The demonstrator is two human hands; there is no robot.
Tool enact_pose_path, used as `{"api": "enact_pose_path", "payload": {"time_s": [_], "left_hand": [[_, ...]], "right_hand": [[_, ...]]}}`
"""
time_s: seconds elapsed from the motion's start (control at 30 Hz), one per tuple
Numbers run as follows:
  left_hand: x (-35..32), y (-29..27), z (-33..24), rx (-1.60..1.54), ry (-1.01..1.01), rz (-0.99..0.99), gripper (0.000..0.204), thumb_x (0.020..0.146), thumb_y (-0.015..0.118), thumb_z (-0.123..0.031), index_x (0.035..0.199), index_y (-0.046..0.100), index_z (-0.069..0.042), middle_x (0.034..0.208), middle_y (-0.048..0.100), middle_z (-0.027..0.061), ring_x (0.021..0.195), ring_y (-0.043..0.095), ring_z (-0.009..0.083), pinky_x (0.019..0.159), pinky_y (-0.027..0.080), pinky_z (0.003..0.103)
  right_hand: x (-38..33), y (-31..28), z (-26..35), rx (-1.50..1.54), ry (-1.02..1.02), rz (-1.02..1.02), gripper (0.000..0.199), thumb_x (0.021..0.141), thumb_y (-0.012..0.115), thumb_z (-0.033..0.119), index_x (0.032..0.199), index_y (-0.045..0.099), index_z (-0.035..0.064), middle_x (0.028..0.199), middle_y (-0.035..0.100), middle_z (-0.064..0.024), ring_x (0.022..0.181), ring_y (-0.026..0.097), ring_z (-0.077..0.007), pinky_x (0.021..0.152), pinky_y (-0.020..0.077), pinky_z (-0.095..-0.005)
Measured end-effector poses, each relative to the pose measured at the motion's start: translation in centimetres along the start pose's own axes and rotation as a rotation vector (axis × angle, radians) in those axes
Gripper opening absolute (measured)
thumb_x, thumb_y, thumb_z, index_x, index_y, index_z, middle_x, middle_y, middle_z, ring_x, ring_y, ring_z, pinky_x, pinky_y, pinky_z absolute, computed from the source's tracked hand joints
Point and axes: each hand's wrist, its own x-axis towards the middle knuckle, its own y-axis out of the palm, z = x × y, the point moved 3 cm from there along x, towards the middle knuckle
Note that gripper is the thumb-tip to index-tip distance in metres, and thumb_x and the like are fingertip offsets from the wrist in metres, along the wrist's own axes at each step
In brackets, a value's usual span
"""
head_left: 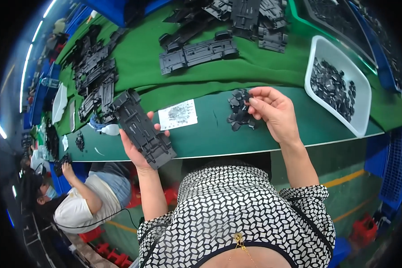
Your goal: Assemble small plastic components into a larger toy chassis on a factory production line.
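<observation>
My left hand (136,156) is closed round a long black plastic chassis tray (140,127), its moulded ribbed side facing up and its length tilted. Thumb and fingers grip it by its two long sides. At the right edge of a small heap of black plastic clips (238,111) on the green tabletop, my right hand (276,114) is closed in a pinch. Its fingertips hide whatever lies between them. A white printed sheet (177,115) lies between the two hands.
A white bin (315,91) of small black parts stands at the right. More black chassis trays (198,54) are piled on the green cloth (140,53) at the back and left. A white squeeze bottle (109,129) lies left of my left hand. A masked co-worker (91,196) sits at the left.
</observation>
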Motion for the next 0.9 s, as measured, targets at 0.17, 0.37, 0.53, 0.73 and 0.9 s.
{"api": "enact_pose_path", "payload": {"time_s": [0.17, 0.37, 0.53, 0.73, 0.9], "left_hand": [[0.2, 0.5, 0.3, 0.030, -0.033, -0.057, 0.075, 0.094, 0.038, -0.058, 0.141, 0.031, 0.001, 0.139, 0.044, 0.0168, 0.105, 0.057, 0.0316, 0.090, 0.043, 0.061], [0.4, 1.1, -0.3, 0.061, -0.005, -0.118, 0.070, 0.095, 0.038, -0.057, 0.141, 0.034, -0.004, 0.133, 0.049, 0.0183, 0.101, 0.060, 0.0330, 0.088, 0.045, 0.063], [-0.2, 1.7, -0.9, -0.016, 0.028, -0.151, 0.075, 0.092, 0.039, -0.060, 0.139, 0.037, -0.002, 0.128, 0.051, 0.0250, 0.097, 0.064, 0.0414, 0.082, 0.051, 0.062], [0.3, 0.6, -0.3, -0.142, -0.022, -0.032, 0.071, 0.095, 0.036, -0.057, 0.142, 0.034, -0.004, 0.133, 0.045, 0.0285, 0.106, 0.059, 0.0439, 0.090, 0.046, 0.063], [-0.4, 1.0, 0.0, -0.180, -0.019, -0.011, 0.070, 0.097, 0.032, -0.056, 0.146, 0.028, -0.005, 0.137, 0.041, 0.0292, 0.107, 0.058, 0.0434, 0.094, 0.045, 0.060]], "right_hand": [[-0.7, 0.2, 1.4, 0.076, -0.014, 0.034, 0.025, 0.087, 0.064, 0.001, 0.111, 0.059, -0.0047, 0.088, 0.063, -0.0057, 0.074, 0.060, -0.0087, 0.060, 0.0472, -0.0198], [-0.7, 0.5, 1.7, 0.211, 0.031, 0.101, 0.017, 0.089, 0.061, 0.001, 0.105, 0.061, -0.0044, 0.087, 0.063, -0.0085, 0.072, 0.059, -0.0113, 0.061, 0.0462, -0.0225], [-2.1, 0.8, 1.0, 0.119, 0.089, 0.151, 0.008, 0.092, 0.054, 0.004, 0.098, 0.055, -0.0019, 0.091, 0.057, -0.0108, 0.066, 0.048, -0.0140, 0.056, 0.0390, -0.0245], [-3.3, 1.3, 0.7, 0.186, 0.247, 0.227, 0.007, 0.090, 0.057, 0.004, 0.094, 0.054, -0.0004, 0.077, 0.057, -0.0084, 0.067, 0.053, -0.0147, 0.060, 0.0430, -0.0258], [-3.2, 1.6, 0.0, 0.148, 0.210, 0.322, 0.006, 0.094, 0.055, 0.008, 0.094, 0.054, 0.0017, 0.075, 0.056, -0.0049, 0.063, 0.050, -0.0107, 0.057, 0.0401, -0.0225]]}}
